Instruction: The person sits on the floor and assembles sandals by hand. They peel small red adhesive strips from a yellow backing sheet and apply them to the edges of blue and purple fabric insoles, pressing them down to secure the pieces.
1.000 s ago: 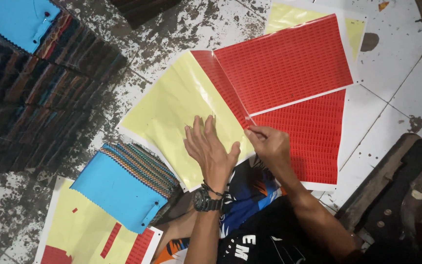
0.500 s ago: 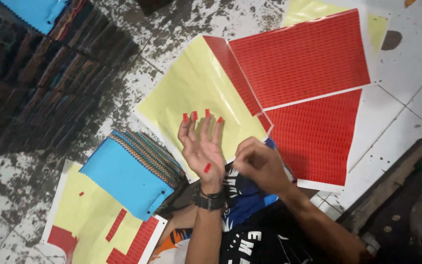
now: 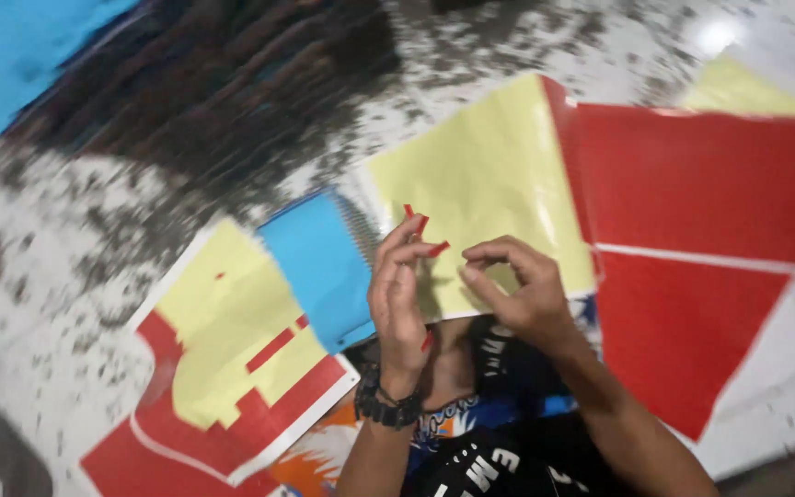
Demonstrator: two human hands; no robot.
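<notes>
My left hand (image 3: 401, 296) is raised in front of me, fingers spread, with small red stickers (image 3: 421, 230) stuck on the fingertips and one near the palm. My right hand (image 3: 519, 293) is beside it, thumb and forefinger pinched together close to the left fingertips; whether a sticker is between them I cannot tell. Under both hands lies a yellow backing sheet (image 3: 480, 175) with its red stickers mostly peeled. To the right are two red sticker sheets (image 3: 701, 193). A black watch sits on my left wrist.
A blue-covered stack of flat items (image 3: 319, 267) lies left of my hands. A partly peeled yellow and red sheet (image 3: 223, 368) is at lower left. Dark stacked piles (image 3: 204, 83) fill the upper left on a stained tiled floor. The view is blurred.
Both hands have lifted off the yellow sheet and come up toward me. The left fingertips now carry red stickers. The view has swung left and down.
</notes>
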